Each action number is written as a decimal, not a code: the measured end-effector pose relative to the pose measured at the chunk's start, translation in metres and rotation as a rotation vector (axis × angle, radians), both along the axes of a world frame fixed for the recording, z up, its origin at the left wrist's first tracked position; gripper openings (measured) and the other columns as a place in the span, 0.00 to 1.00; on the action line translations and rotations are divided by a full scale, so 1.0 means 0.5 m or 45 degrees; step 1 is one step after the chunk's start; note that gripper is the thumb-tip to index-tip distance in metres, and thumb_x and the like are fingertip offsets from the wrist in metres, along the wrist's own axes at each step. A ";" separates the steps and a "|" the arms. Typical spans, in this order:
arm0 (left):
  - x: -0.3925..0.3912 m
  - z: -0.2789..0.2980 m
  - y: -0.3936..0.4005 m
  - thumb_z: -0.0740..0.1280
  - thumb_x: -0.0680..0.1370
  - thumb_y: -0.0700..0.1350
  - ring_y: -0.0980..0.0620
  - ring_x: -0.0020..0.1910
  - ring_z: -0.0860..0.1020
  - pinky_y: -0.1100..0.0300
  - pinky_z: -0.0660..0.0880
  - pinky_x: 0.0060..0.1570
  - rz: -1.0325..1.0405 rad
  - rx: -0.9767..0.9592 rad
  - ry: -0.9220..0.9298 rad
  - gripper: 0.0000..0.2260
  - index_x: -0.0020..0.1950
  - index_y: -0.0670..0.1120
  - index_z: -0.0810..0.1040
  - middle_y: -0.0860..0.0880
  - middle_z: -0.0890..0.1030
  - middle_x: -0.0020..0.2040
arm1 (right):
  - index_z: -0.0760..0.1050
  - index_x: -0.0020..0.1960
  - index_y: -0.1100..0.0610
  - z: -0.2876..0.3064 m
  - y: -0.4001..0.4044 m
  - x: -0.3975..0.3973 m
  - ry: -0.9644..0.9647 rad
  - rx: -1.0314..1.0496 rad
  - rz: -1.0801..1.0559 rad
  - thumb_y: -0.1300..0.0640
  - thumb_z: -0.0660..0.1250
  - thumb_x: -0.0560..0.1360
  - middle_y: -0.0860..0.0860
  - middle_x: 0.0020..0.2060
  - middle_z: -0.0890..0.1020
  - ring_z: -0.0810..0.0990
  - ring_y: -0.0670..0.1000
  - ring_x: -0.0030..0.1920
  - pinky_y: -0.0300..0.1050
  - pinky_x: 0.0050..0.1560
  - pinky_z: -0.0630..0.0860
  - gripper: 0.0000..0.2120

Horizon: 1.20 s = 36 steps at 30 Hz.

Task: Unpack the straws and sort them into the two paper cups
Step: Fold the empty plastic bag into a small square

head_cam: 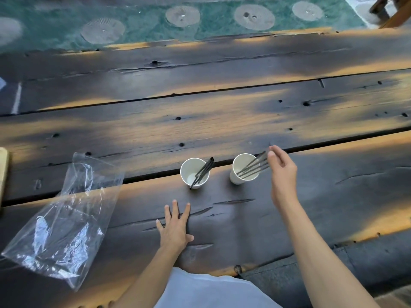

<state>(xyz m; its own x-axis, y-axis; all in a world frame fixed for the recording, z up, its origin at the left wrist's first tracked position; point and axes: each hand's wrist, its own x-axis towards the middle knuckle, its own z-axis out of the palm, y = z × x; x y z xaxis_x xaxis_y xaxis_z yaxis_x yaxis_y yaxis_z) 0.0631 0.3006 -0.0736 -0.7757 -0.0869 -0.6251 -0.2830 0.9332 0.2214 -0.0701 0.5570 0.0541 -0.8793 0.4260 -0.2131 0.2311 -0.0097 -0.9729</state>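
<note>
Dim, warm dappled light on table; straws motion-blurred.

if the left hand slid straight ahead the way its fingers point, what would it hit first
Probably the left paper cup: the left hand lies flat on the table, fingers aimed toward that cup's base, with bare wood between. Depth is uncertain.

A dark, weathered plank table with knots, cracks and warm patches of light fills most of the view. Beyond its far edge lies a green floor with pale round patches. A wooden chair leg shows far right. A pale board edge sits at the left.
</note>
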 end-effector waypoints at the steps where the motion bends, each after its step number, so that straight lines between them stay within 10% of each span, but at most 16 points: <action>1: -0.002 0.005 -0.003 0.73 0.75 0.50 0.42 0.80 0.38 0.35 0.47 0.74 0.013 0.020 0.007 0.44 0.81 0.59 0.45 0.48 0.38 0.82 | 0.74 0.68 0.58 -0.001 0.006 0.005 0.006 -0.002 -0.047 0.58 0.63 0.81 0.48 0.61 0.79 0.78 0.40 0.59 0.27 0.56 0.72 0.16; 4: 0.006 0.015 -0.020 0.71 0.77 0.48 0.44 0.81 0.47 0.44 0.54 0.76 0.177 0.174 0.148 0.36 0.80 0.54 0.56 0.46 0.47 0.83 | 0.76 0.56 0.52 -0.025 0.019 0.040 -0.027 -0.155 -0.405 0.58 0.60 0.80 0.52 0.60 0.79 0.79 0.46 0.61 0.41 0.66 0.72 0.09; 7: 0.038 0.047 -0.048 0.69 0.77 0.41 0.48 0.76 0.64 0.57 0.60 0.73 0.511 0.478 0.363 0.25 0.74 0.47 0.69 0.46 0.64 0.77 | 0.71 0.44 0.51 -0.061 0.001 0.104 -0.350 -0.307 -0.635 0.56 0.56 0.77 0.58 0.59 0.79 0.77 0.58 0.66 0.42 0.49 0.73 0.06; 10: 0.091 0.086 -0.101 0.68 0.78 0.37 0.53 0.58 0.77 0.55 0.71 0.66 0.862 0.598 0.576 0.16 0.65 0.45 0.77 0.49 0.78 0.62 | 0.69 0.43 0.54 -0.120 -0.064 0.163 -0.756 -0.512 -0.458 0.58 0.50 0.81 0.62 0.70 0.73 0.74 0.62 0.68 0.50 0.61 0.71 0.12; 14: 0.169 0.116 -0.215 0.66 0.79 0.38 0.47 0.47 0.81 0.50 0.78 0.51 1.569 0.577 0.787 0.06 0.54 0.45 0.80 0.47 0.82 0.47 | 0.75 0.58 0.61 -0.156 -0.238 0.216 -0.981 -0.416 -0.023 0.63 0.56 0.81 0.59 0.45 0.82 0.81 0.56 0.42 0.47 0.45 0.75 0.11; 19: 0.263 0.082 -0.397 0.67 0.75 0.36 0.38 0.40 0.77 0.48 0.73 0.37 2.581 0.400 0.840 0.03 0.48 0.38 0.77 0.38 0.79 0.43 | 0.76 0.50 0.58 -0.135 -0.453 0.246 -1.009 -0.322 0.622 0.60 0.61 0.80 0.57 0.46 0.83 0.83 0.56 0.46 0.45 0.45 0.78 0.06; 22: 0.297 0.044 -0.466 0.67 0.74 0.39 0.44 0.30 0.67 0.52 0.67 0.30 2.705 0.480 0.650 0.09 0.35 0.40 0.73 0.41 0.71 0.30 | 0.75 0.49 0.56 -0.136 -0.556 0.256 -0.990 -0.330 0.771 0.59 0.61 0.80 0.56 0.47 0.83 0.82 0.57 0.48 0.46 0.46 0.77 0.05; 26: 0.302 0.003 -0.505 0.71 0.75 0.51 0.41 0.45 0.80 0.48 0.78 0.49 2.594 0.628 0.445 0.20 0.60 0.39 0.80 0.38 0.83 0.52 | 0.74 0.54 0.55 -0.157 -0.659 0.271 -1.020 -0.308 0.887 0.58 0.62 0.79 0.55 0.50 0.82 0.82 0.55 0.49 0.48 0.50 0.77 0.05; 36: 0.236 0.025 -0.457 0.71 0.77 0.42 0.54 0.32 0.72 0.61 0.71 0.35 2.532 1.181 0.190 0.04 0.51 0.44 0.82 0.49 0.77 0.36 | 0.75 0.58 0.59 -0.199 -0.737 0.330 -1.152 -0.173 1.027 0.59 0.67 0.77 0.52 0.46 0.82 0.80 0.52 0.45 0.46 0.46 0.75 0.10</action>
<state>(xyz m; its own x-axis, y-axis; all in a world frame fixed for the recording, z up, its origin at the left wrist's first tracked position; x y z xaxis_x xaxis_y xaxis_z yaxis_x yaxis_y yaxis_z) 0.1812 0.0723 -0.0612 -0.1159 -0.3998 -0.9093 -0.4074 -0.8158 0.4106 0.0948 0.1884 -0.0455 -0.3920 -0.2472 -0.8861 0.8117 0.3604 -0.4596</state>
